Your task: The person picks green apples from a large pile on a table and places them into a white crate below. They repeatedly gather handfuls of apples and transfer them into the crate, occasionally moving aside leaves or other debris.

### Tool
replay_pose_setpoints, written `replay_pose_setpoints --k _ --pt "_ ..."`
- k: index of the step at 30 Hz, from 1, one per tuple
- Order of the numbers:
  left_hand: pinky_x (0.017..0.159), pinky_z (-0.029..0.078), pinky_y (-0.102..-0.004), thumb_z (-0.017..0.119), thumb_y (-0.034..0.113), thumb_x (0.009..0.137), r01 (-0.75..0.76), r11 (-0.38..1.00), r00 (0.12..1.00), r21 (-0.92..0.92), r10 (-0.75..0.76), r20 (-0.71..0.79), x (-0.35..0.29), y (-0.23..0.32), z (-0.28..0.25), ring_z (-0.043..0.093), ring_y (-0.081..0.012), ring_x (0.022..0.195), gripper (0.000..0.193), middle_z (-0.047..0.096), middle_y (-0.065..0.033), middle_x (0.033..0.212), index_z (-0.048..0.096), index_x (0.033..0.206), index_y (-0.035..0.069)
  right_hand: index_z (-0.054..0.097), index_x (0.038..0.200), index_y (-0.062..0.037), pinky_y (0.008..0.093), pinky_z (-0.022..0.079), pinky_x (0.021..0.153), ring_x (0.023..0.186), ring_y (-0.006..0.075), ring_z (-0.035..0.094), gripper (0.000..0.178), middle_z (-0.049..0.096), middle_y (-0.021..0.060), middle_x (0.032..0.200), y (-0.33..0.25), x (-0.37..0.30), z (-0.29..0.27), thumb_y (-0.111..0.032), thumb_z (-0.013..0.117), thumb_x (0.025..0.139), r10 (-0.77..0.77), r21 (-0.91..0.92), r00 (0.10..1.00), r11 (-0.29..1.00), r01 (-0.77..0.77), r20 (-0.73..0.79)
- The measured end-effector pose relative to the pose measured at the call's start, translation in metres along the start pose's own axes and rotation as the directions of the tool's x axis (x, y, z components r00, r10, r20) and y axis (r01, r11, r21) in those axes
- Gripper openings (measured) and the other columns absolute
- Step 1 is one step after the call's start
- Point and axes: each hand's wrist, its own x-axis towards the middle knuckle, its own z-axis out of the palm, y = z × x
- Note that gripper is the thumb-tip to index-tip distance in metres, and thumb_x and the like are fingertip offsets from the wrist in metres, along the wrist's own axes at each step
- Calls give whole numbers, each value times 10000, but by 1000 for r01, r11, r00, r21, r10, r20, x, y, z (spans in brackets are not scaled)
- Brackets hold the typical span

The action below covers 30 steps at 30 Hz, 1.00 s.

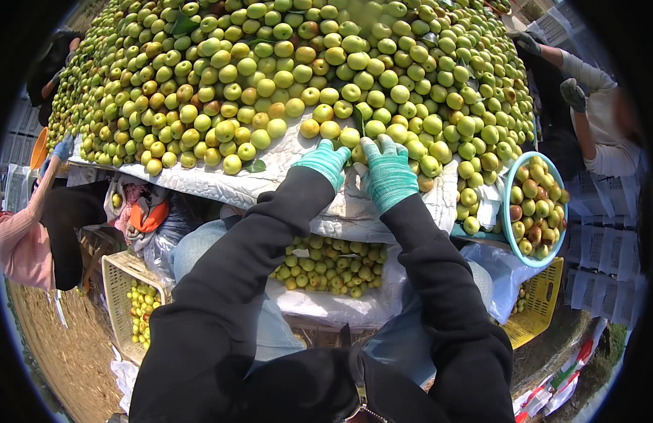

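A big heap of yellow-green jujubes (pixel 220 77), some with brown patches, lies on a pale quilted cloth (pixel 284 173) before me. Both my hands, in green striped gloves, are at its near edge, close together. My left hand (pixel 326 162) reaches forward with fingers extended, its tips beside a jujube (pixel 349 137). My right hand (pixel 391 169) has its fingers apart, touching jujubes at the heap's edge. No fruit shows firmly held in either hand; the thumbs and undersides are partly hidden.
Between my knees is a lined container of jujubes (pixel 326 264). A blue basin (pixel 511 211) of browner fruit stands right, above a yellow crate (pixel 545 303). A cream crate (pixel 118 282) is left. Co-workers sit left, in a pink sleeve (pixel 30 211), and right, with a gloved hand (pixel 573 95).
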Motion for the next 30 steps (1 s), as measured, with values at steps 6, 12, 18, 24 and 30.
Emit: replay_pose_setpoints --k 6,12,18,24,30 --pt "799 491 -438 607 253 869 175 984 984 -21 -176 -30 5 -29 -14 624 -328 920 294 638 -171 941 586 1091 61 591 1159 -111 431 492 898 1081 386 533 486 410 250 1295 0 -5 13 -344 733 757 72 222 985 969 -107 158" --pt "825 507 -414 566 337 898 60 994 997 94 -63 39 55 -47 -27 598 -343 1002 374 491 -191 1178 539 1245 202 631 896 -29 249 507 620 670 98 601 223 624 42 787 20 20 -12 -180 727 762 227 747 797 278 -603 559" --pt "948 469 -434 687 372 795 70 994 981 84 -84 173 50 -45 -14 491 -382 1177 559 409 -246 1294 506 1302 223 529 1270 -167 414 529 808 1062 294 555 485 577 126 1115 -12 29 -4 -299 637 816 58 20 974 998 -64 218" --pt "751 539 -345 685 372 812 77 934 991 -349 -34 127 26 -52 -24 601 -267 912 597 547 -181 1154 492 1285 62 552 1254 -129 381 536 764 856 282 645 422 638 127 1023 -7 35 -20 -284 617 867 59 515 944 826 -228 323" --pt "676 596 -441 600 427 885 563 -448 823 -695 384 420 -51 -68 -14 630 -334 991 683 497 -245 1290 343 1385 40 539 1289 -46 306 478 883 1009 137 567 492 606 70 1134 11 -24 -44 -273 669 872 -415 794 698 111 -597 583"
